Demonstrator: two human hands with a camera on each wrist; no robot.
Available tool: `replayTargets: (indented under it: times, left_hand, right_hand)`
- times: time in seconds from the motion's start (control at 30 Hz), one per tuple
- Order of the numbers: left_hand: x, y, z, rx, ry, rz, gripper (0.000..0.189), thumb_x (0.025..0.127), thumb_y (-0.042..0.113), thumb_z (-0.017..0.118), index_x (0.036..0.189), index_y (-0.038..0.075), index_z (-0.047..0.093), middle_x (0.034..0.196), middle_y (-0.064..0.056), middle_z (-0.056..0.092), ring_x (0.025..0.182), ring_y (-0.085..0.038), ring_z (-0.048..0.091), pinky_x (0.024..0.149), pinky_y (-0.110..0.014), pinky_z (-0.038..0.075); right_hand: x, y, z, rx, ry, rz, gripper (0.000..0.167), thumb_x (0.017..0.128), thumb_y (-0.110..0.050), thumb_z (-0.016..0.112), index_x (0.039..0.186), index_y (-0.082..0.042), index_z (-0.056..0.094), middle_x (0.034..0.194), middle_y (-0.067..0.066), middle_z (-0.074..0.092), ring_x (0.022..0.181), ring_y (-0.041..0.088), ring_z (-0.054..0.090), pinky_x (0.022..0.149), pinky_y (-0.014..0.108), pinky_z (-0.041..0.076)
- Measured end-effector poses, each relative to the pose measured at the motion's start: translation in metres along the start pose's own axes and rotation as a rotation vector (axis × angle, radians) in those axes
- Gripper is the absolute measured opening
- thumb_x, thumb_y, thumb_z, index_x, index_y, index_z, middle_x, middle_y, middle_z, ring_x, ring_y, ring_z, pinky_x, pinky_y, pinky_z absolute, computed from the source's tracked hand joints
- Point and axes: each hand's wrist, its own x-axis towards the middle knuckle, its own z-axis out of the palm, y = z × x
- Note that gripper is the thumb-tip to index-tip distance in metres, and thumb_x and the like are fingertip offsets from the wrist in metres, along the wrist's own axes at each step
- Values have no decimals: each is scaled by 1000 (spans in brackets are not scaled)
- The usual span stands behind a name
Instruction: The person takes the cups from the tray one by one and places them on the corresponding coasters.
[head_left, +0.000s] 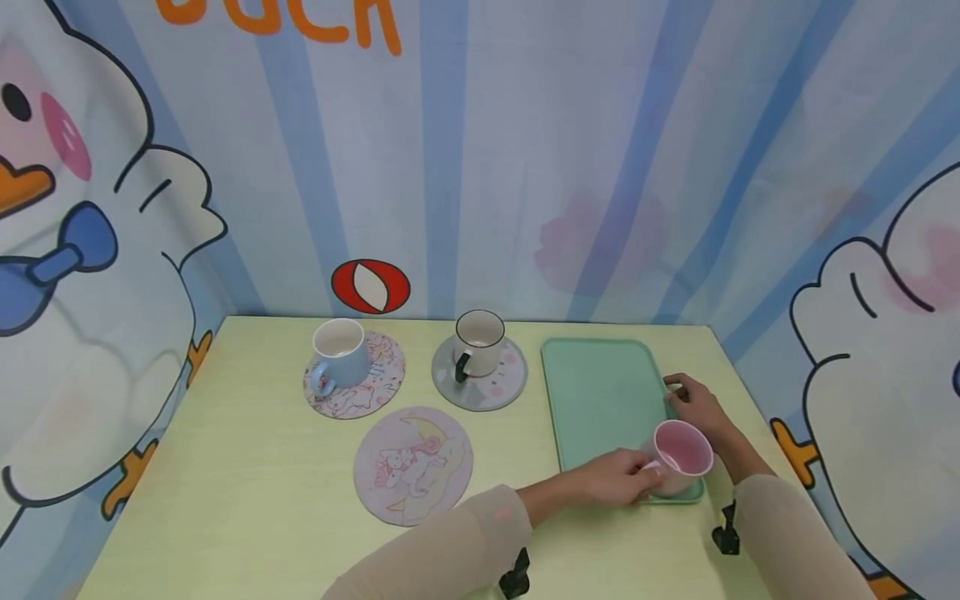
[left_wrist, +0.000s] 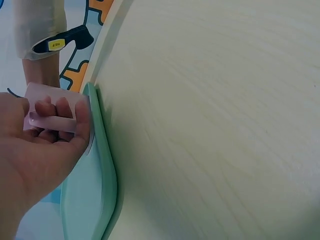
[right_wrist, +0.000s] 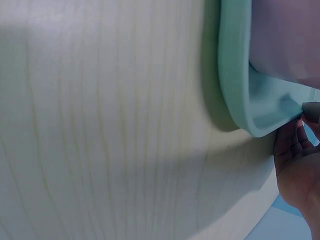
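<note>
A pink mug (head_left: 681,457) stands over the near right corner of a green tray (head_left: 600,400). My left hand (head_left: 611,479) grips the mug by its handle, with fingers curled round it in the left wrist view (left_wrist: 50,125). On the tray's right side, my right hand (head_left: 701,408) pinches the rim. The right wrist view shows the thumb over the edge and the other fingers (right_wrist: 295,142) below it. Part of the tray's right edge is hidden behind the mug and hand.
To the left, a blue mug (head_left: 341,358) sits on a patterned round coaster (head_left: 386,358). A white mug (head_left: 480,337) with a black handle stands on a grey coaster (head_left: 510,379). Nearer lies a pink unicorn coaster (head_left: 412,467). A striped curtain (head_left: 495,167) backs the table (head_left: 247,467).
</note>
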Motion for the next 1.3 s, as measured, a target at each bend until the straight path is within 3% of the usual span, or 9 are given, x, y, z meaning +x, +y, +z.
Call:
replayTargets:
  times: [0.13, 0.4, 0.63, 0.87, 1.3]
  left_hand:
    - [3, -3, 4, -4, 27, -5, 36, 115, 29, 49, 98, 2, 66, 74, 1, 61, 64, -9, 62, 62, -20, 54]
    - [1, 3, 5, -44, 31, -21, 35, 115, 22, 48, 98, -1, 68, 73, -2, 61, 65, -8, 61, 64, -22, 57]
    - [-3, 6, -1, 71, 84, -14, 38, 115, 25, 46, 100, 3, 72, 68, 0, 57, 60, -5, 51, 60, -18, 43]
    - [-3, 3, -4, 211, 155, 2, 36, 114, 26, 47, 98, 9, 75, 85, 5, 67, 73, -3, 52, 70, -18, 45]
    - [-17, -3, -14, 228, 215, 63, 34, 115, 30, 49, 95, 12, 70, 88, 4, 67, 79, -1, 53, 74, -17, 45]
  right_hand:
    - [-1, 0, 1, 22, -6, 9, 39, 111, -9, 49, 146, 10, 47, 113, 28, 64, 101, 37, 64, 77, 41, 51]
    - [-2, 0, 2, 31, -3, 3, 40, 112, -8, 49, 147, 11, 46, 114, 29, 63, 100, 37, 63, 75, 40, 51]
    - [-2, -3, 3, 12, 9, 7, 39, 110, -7, 49, 144, 11, 48, 111, 29, 64, 100, 39, 64, 77, 41, 51]
    - [-3, -5, 2, 11, 19, 18, 39, 109, -6, 50, 144, 11, 48, 109, 29, 64, 97, 38, 63, 77, 42, 49]
    - [1, 3, 4, -7, 14, 25, 39, 111, -9, 49, 146, 9, 48, 117, 31, 62, 106, 42, 62, 86, 53, 50]
